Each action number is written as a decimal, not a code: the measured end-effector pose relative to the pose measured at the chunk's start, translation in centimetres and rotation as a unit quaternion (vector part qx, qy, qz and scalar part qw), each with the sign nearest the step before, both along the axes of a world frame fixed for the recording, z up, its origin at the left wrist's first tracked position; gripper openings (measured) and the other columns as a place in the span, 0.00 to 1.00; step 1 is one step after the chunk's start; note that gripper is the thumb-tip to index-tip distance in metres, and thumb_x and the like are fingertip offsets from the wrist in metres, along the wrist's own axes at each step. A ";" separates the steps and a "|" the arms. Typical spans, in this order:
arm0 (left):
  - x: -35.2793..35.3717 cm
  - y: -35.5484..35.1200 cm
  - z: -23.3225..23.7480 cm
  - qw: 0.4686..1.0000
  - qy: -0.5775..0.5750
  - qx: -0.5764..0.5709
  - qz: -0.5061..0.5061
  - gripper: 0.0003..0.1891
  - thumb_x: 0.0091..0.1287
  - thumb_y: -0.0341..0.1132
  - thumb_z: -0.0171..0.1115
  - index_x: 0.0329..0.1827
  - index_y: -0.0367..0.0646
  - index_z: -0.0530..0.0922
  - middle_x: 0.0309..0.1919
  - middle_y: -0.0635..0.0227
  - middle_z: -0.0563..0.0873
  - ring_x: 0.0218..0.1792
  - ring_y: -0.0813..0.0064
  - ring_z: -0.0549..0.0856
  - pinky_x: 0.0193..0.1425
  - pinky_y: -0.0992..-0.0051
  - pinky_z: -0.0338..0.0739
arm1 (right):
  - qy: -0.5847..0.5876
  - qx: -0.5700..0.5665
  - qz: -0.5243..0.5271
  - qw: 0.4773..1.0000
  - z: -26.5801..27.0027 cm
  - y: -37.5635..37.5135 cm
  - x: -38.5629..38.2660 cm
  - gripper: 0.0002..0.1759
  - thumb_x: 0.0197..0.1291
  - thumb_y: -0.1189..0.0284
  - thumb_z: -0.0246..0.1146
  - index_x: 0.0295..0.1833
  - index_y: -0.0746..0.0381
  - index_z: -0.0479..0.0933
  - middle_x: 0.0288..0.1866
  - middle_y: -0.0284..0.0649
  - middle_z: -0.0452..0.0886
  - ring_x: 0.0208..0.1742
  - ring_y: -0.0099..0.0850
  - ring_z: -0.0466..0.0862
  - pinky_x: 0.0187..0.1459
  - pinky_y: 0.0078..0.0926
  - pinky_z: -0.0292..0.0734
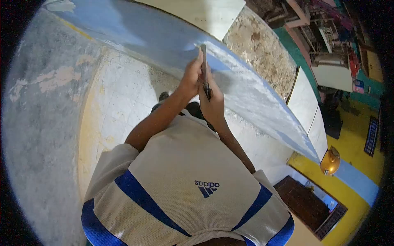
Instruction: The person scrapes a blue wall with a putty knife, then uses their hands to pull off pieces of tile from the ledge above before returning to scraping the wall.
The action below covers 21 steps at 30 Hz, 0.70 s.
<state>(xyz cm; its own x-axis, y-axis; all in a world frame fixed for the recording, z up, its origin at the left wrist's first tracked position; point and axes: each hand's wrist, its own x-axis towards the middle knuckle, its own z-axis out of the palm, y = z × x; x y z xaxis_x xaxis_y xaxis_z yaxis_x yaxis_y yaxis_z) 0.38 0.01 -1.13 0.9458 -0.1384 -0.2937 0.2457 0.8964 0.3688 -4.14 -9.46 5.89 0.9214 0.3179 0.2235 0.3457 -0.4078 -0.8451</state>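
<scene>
A narrow metal blade, seen almost edge-on and looking like a flat trowel [204, 61], reaches up to the blue wall [164, 43]. My right hand [212, 100] is closed around its lower end, where a dark handle part shows. From the other side, my left hand [192, 78] grips along the blade, fingers pointing toward its tip. The blade's tip meets the wall at the edge of a rough white patch [254, 96]. The far-side fingers of both hands are partly hidden.
White tiles [123, 90] cover the floor below, and a grey patchy wall [45, 115] stands at left. Beyond the blue wall lie a rubble-like surface [262, 49] and white slabs [303, 96]. A golden round object [330, 160] and a dark doorway [303, 203] are at right.
</scene>
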 end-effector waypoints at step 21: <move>-0.1 0.3 1.1 0.999 0.008 0.031 -0.007 0.21 0.75 0.59 0.51 0.37 0.51 0.74 0.25 0.74 0.77 0.29 0.78 0.79 0.33 0.74 0.75 | 0.136 0.091 -0.025 0.986 -0.8 -1.3 -1.3 0.31 0.63 0.84 0.56 0.73 0.65 0.67 0.67 0.48 0.77 0.62 0.31 0.77 0.64 0.27 0.68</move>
